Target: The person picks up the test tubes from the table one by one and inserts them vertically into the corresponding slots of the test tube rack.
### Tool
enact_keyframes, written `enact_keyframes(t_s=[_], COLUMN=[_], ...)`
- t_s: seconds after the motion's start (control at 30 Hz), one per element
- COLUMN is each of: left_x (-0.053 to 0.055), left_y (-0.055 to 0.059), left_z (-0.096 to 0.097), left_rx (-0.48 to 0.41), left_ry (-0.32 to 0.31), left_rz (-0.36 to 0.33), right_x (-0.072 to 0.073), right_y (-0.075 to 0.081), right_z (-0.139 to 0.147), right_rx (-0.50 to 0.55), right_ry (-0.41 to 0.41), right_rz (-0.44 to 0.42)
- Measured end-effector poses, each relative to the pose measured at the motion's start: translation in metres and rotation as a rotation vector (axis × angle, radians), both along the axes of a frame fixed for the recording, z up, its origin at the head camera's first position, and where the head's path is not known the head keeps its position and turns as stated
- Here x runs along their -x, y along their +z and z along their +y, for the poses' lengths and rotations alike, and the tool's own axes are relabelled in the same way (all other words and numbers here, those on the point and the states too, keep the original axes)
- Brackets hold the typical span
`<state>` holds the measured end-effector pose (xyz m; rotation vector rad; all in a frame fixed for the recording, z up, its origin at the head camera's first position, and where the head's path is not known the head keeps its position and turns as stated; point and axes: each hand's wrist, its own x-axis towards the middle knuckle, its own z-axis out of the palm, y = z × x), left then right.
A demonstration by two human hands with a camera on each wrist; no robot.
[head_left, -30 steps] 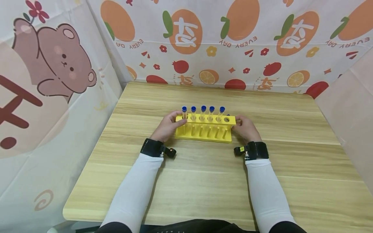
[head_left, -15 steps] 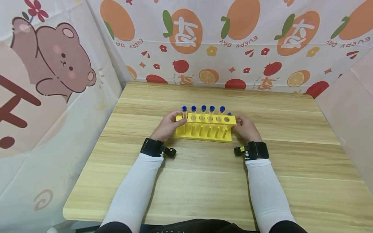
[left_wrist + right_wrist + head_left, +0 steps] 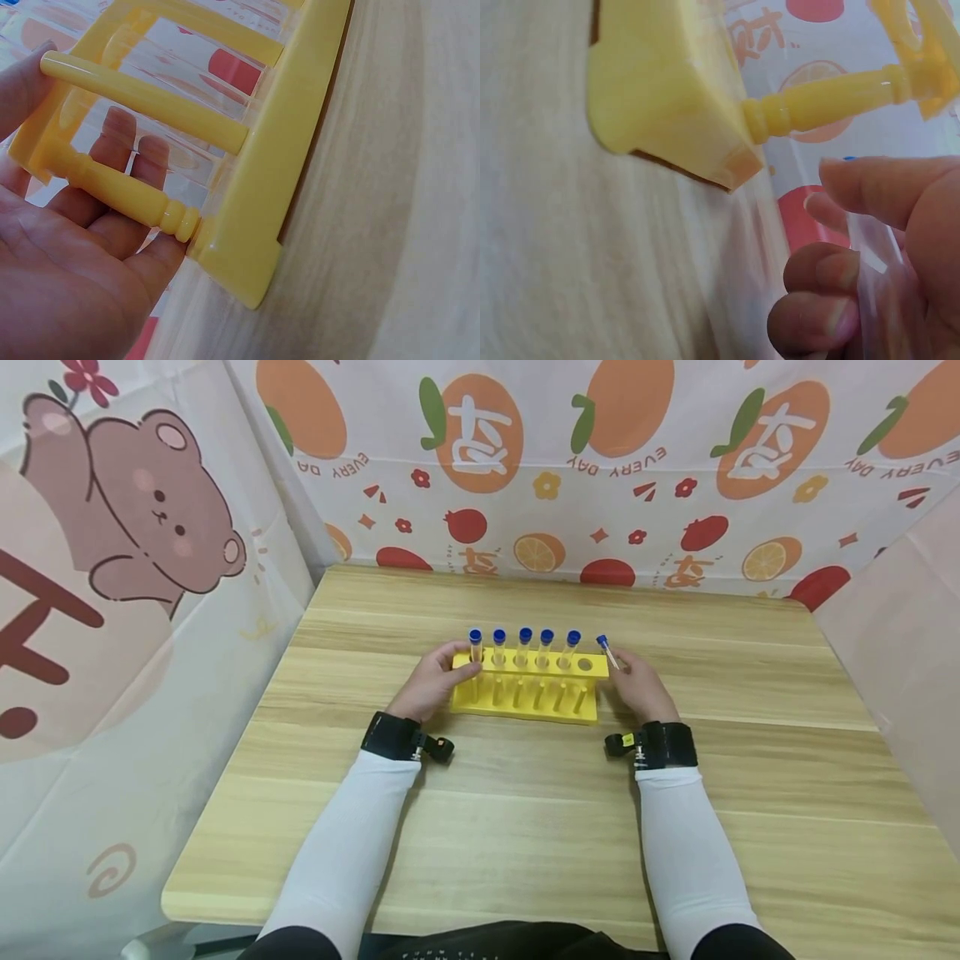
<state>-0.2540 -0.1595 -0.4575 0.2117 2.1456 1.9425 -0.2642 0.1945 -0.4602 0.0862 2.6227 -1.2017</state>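
A yellow test tube rack [image 3: 536, 713] stands on the table, with several clear, blue-capped test tubes [image 3: 523, 647] upright in its holes. The rightmost hole has no tube in it. My left hand [image 3: 429, 683] grips the rack's left end, thumb in front; in the left wrist view its fingers curl behind the end post [image 3: 127, 196]. Just off the rack's right end, my right hand [image 3: 647, 691] holds another blue-capped test tube [image 3: 611, 655], tilted with its cap up and to the left. In the right wrist view the clear tube [image 3: 876, 281] lies between thumb and curled fingers.
The rack is on a wood-grain table [image 3: 525, 827]. Behind it hangs a fruit-print cloth [image 3: 570, 527], with a bear-print cloth [image 3: 247, 527] at the left. Short yellow pegs [image 3: 517, 695] rise along the rack's front.
The right hand has shifted slightly right, away from the rack's end. The tube it holds has come up from behind the rack into clear view. The left hand and rack stay put.
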Motion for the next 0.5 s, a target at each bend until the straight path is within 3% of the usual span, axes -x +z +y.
enact_keyframes(t_s=[0.1, 0.27, 0.37, 0.5], left_x=[0.0, -0.001, -0.002, -0.002], left_y=[0.001, 0.003, 0.003, 0.002], left_z=[0.0, 0.0, 0.0, 0.0], left_rx=[0.003, 0.001, -0.004, -0.01], left_ry=[0.001, 0.004, 0.005, 0.005], left_rz=[-0.006, -0.001, 0.007, 0.01], right_x=[0.0, -0.002, -0.003, -0.002], right_y=[0.001, 0.007, 0.011, 0.013], right_z=[0.001, -0.001, -0.002, -0.002], right_rx=[0.056, 0.18, 0.194, 0.13], right_ry=[-0.034, -0.158, -0.206, -0.23], right_rz=[-0.009, 0.009, 0.081, 0.215])
